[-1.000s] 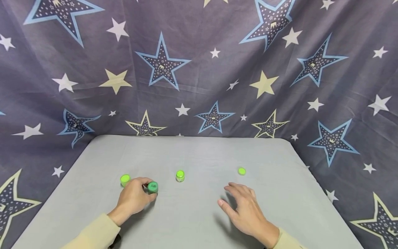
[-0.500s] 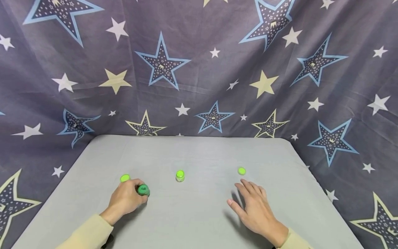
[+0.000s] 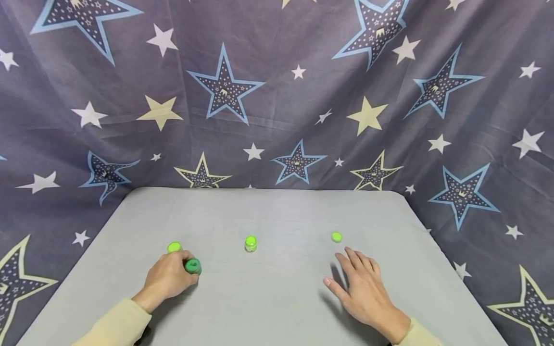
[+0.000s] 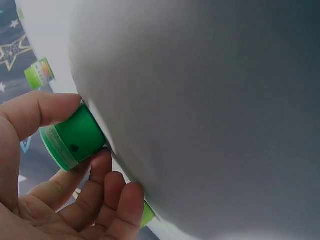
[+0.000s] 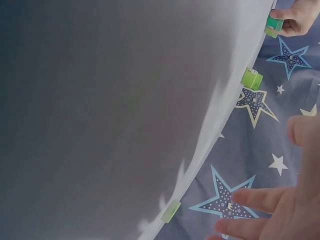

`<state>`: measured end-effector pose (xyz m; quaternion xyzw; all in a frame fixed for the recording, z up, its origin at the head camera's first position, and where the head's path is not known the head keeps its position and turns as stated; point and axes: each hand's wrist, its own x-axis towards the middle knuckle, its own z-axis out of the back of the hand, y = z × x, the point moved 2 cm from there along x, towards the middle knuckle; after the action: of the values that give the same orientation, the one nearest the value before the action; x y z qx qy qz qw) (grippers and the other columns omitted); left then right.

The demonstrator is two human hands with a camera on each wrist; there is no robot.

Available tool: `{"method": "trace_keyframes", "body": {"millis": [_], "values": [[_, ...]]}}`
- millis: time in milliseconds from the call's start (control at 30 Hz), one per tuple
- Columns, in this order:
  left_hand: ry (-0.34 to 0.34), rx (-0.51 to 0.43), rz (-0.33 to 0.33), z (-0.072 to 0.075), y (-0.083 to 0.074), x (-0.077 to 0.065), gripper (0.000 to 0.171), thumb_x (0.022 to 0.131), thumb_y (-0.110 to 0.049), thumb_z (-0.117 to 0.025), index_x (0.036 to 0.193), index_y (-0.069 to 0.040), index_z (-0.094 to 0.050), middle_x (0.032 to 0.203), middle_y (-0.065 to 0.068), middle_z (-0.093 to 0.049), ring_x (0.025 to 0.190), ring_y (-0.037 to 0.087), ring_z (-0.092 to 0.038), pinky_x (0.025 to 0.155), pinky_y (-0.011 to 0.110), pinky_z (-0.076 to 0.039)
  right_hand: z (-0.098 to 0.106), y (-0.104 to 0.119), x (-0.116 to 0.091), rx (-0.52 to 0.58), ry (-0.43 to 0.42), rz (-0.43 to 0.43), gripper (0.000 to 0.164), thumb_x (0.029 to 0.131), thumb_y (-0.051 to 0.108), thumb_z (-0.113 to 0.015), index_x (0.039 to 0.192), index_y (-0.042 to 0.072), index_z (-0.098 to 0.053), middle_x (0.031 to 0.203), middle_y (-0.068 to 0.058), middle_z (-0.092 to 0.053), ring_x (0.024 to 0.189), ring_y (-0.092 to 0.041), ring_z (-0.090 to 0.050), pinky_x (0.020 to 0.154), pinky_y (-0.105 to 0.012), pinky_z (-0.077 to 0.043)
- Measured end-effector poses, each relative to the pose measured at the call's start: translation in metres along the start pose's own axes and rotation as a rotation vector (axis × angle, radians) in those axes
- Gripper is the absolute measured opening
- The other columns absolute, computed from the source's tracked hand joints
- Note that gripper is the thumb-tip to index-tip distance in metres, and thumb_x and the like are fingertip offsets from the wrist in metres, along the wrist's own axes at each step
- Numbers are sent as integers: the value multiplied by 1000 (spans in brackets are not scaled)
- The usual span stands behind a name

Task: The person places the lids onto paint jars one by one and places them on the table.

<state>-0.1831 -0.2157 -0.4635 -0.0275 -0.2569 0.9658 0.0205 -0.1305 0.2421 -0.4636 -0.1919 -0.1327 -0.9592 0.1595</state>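
Observation:
My left hand [image 3: 166, 276] pinches a small dark green tub [image 3: 193, 266] between thumb and fingers, at the left of the table. In the left wrist view the tub [image 4: 80, 132] looks solid green with a clear band at one end, close against the tabletop. Just behind this hand is a lime-green round top [image 3: 174, 246], its lower part hidden by the hand. My right hand [image 3: 363, 293] hovers low over the right side, fingers spread and holding nothing. Beyond its fingertips lies a low lime-green disc [image 3: 336, 237], perhaps a lid.
A small jar with a lime-green lid [image 3: 250, 243] stands upright near the table's middle. The table wears a light grey cloth [image 3: 285, 211]. Behind and at both sides hangs a dark curtain with stars [image 3: 268, 105].
My left hand has moved left and slightly nearer with the green tub in its grip. The right hand has drifted to the right. The lime-green things have stayed put.

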Motion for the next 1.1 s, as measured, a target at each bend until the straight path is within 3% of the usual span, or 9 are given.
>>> {"method": "trace_keyframes", "body": {"millis": [267,433,567,700,1100], "values": [[-8,20,-7,3,1,-2,38,74,-15,-87,108,-7,-72,92,5,-68,80,24,-60,64,39,-50,5,-8,-4,-31,29,-13,72,94,60,-64,140,6,-59,148,-25,-51,134,-44,-46,108,-60,-28],[-99,39,-97,-1,-9,-7,67,70,-21,-93,126,2,-66,117,21,-67,106,40,-62,83,55,-54,8,-11,-6,-54,48,-24,73,95,62,-63,141,6,-59,147,-24,-52,133,-43,-47,108,-60,-29],[-184,37,-174,-4,-23,-11,71,69,-22,-94,129,2,-64,128,25,-63,121,47,-54,96,62,-48,9,-13,-8,-68,58,-26,72,95,62,-62,141,6,-59,146,-23,-53,133,-43,-47,107,-60,-29],[-232,8,-228,-7,-40,-14,71,68,-21,-95,129,1,-65,128,23,-64,125,47,-53,101,63,-45,11,-15,-10,-75,57,-25,72,94,62,-63,140,6,-60,146,-23,-53,132,-43,-48,107,-60,-30],[-195,-89,-233,-25,-81,-4,76,72,-24,-94,135,2,-60,126,18,-65,118,38,-61,97,53,-52,15,-16,-12,-70,47,-17,73,93,61,-65,138,5,-61,144,-25,-54,131,-44,-49,106,-60,-30]]}}
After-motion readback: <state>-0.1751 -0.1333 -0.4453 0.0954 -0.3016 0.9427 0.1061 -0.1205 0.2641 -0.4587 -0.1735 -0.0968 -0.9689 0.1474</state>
